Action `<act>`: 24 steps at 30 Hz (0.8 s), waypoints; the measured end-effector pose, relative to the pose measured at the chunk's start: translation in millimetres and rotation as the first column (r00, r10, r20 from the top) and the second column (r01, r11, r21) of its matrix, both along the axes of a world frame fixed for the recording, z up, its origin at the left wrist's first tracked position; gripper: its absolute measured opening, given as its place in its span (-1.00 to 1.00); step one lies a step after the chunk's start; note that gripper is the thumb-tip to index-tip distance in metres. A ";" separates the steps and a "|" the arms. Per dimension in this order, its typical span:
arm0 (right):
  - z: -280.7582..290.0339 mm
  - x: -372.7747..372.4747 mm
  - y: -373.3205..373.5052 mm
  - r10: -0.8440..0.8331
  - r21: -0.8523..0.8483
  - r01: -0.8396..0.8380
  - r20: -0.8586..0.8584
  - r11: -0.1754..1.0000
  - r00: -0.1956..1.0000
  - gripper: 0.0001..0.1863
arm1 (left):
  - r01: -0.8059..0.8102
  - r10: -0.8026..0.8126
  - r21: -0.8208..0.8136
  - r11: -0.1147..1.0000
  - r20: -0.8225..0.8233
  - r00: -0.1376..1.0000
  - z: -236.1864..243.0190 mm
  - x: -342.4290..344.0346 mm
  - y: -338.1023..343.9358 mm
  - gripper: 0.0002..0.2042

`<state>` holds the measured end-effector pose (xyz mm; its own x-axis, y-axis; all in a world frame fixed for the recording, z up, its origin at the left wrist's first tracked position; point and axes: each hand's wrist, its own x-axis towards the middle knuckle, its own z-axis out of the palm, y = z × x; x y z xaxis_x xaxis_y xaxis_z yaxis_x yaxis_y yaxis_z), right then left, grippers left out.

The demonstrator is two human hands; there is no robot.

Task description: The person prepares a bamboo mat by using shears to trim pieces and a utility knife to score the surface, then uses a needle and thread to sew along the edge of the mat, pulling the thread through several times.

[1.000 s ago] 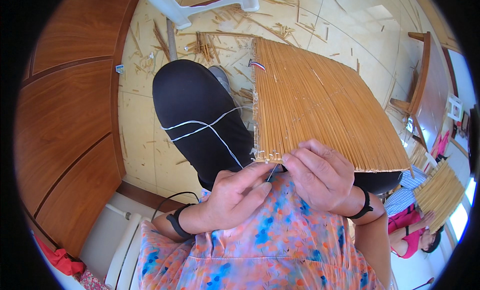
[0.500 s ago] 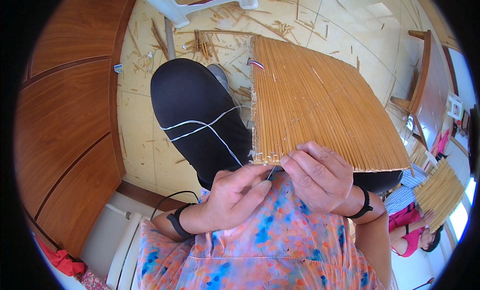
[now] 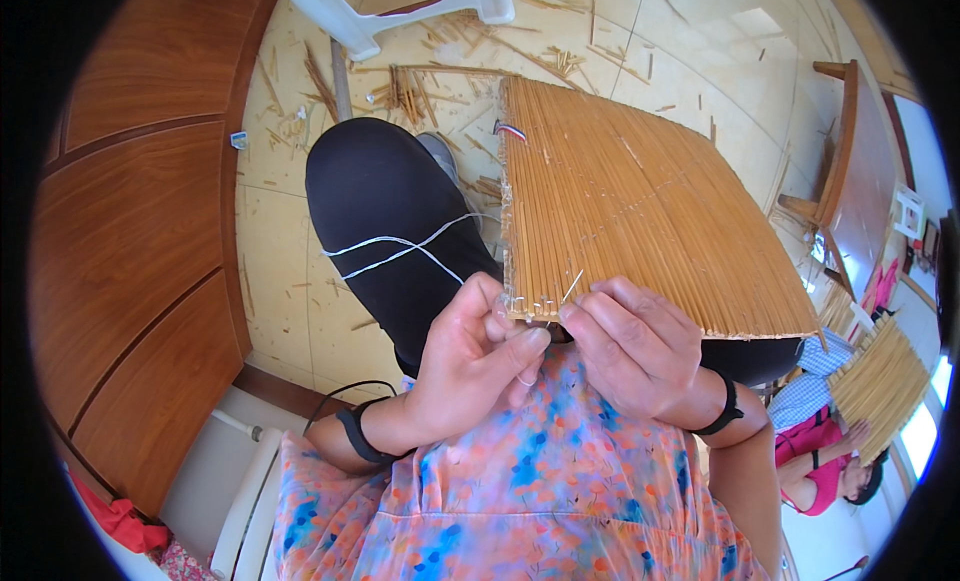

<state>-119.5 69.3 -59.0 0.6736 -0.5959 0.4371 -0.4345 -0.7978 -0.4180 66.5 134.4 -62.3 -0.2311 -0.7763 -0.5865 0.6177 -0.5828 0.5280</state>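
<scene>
A mat of tan straw stalks (image 3: 620, 201) lies slanted over my lap, its near left corner between my hands. My right hand (image 3: 640, 351) is closed at the near edge, thumb and forefinger pinching a thin, pale needle (image 3: 573, 285) that points up over the stalks. At the corner, my left hand (image 3: 470, 351) is closed, its thumb and forefinger pressed together on white thread. A small loop of it hangs below the left thumb; the exact grip is partly hidden. More white thread (image 3: 410, 246) runs crossed over my dark-trousered left knee. White stitches line the mat's near edge.
Stalk offcuts (image 3: 410, 96) litter the tiled floor. A white plastic stool (image 3: 420, 9) stands ahead, wooden cabinet doors (image 3: 140, 281) at the left. At the right are a wooden table (image 3: 855, 171) and another person (image 3: 815, 461) holding a straw mat (image 3: 880, 381).
My left hand has moved up slightly to the mat's corner, its fingers now behind the edge. The needle now shows above the edge at my right fingertips.
</scene>
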 end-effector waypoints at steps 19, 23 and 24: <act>-15.6 -41.8 1.8 -0.022 -0.119 0.040 0.147 0.992 0.989 -0.77 | 0.422 0.589 -0.503 0.755 0.802 -0.098 74.5 53.1 -47.8 -0.86; -23.3 -52.5 9.7 -0.055 -0.142 0.074 0.137 0.987 0.989 -0.77 | 0.797 0.185 -0.392 0.460 0.920 0.346 36.0 12.7 -77.5 -0.88; -25.1 -54.2 9.3 -0.069 -0.135 0.087 0.127 0.987 0.989 -0.73 | 0.831 0.045 -0.382 0.404 0.916 0.399 20.3 -0.3 -83.9 -0.90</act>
